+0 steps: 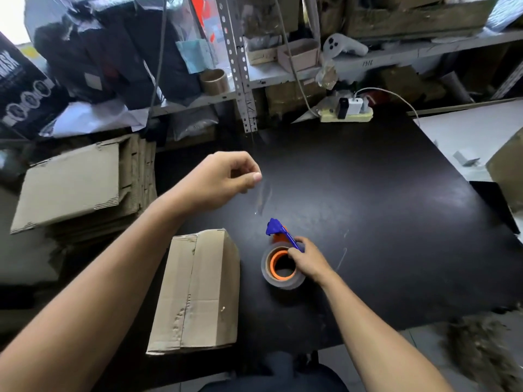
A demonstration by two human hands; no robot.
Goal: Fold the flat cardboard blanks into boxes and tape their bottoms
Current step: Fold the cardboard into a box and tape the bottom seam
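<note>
- A dark bench (368,193) seen from above, with two bare forearms reaching in from the bottom edge.
- Left hand (218,179), at about 11 o'clock from the tape roll (283,268), has its fingers curled and pinches the free end of a clear tape strip (264,198), which hangs slack and nearly invisible.
- Right hand (307,258) grips the blue dispenser handle (278,232) on the roll, which sits on the bench near the centre.
- A folded box (198,292) lies on the bench at 9 o'clock from the roll, just beside it, seam up.
- A stack of flat blanks (76,188) rests off the bench at 10 o'clock, well apart.
- Judgement: the strip is feather-light, floppy and sticky, so hold only its very end and keep it taut or it will curl onto itself.
- Judgement: the box looks light and stiff but dents easily; steady it by its edges, not the flaps.
</note>
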